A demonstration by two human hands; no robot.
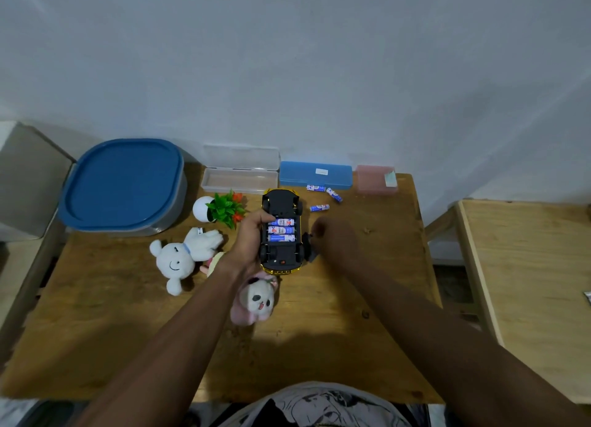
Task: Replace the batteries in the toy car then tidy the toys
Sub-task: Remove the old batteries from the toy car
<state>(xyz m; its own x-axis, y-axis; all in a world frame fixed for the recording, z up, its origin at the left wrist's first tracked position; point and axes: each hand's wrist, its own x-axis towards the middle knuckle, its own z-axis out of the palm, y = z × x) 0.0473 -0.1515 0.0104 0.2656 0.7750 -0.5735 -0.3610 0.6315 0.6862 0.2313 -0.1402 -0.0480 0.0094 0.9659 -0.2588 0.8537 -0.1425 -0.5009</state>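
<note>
A yellow toy car [280, 254] lies upside down above the wooden table [319, 346], its black underside up. Three batteries [281, 230] sit in the open compartment. My left hand [252, 238] grips the car from its left side. My right hand [332, 238] is just right of the car, fingers pinched on the black battery cover [309, 246] by the rear wheel. Three loose batteries [319, 207] lie on the table beyond the car, near the blue case.
A white plush bear [182, 257] and a pink plush [256, 302] lie at left and under my left wrist. A small potted plant [224, 209], a blue-lidded tub [124, 183], an open clear case [240, 178], a blue case [315, 174] and a pink box [375, 178] line the back.
</note>
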